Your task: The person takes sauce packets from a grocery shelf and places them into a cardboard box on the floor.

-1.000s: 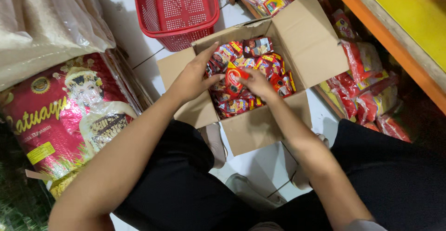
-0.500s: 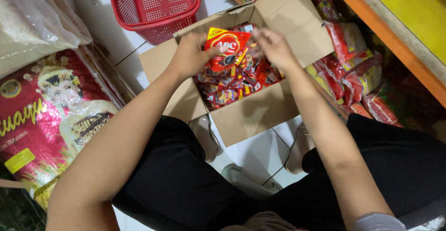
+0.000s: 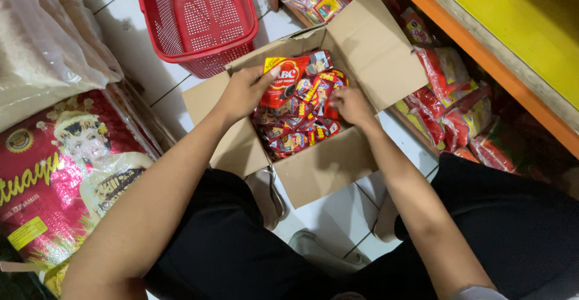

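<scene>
Left hand (image 3: pixel 244 90) gripping red pouch (image 3: pixel 282 82), right hand (image 3: pixel 351 105) half-buried

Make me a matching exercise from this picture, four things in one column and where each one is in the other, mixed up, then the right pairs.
Things:
1. red basket
2. cardboard box
3. left hand
4. right hand

Places:
A. open on the white floor, full of packets
B. holding a red sachet strip
C. beyond the box, on the tiles
D. down among the packets

Pairs: 1-C, 2-A, 3-B, 4-D
</scene>
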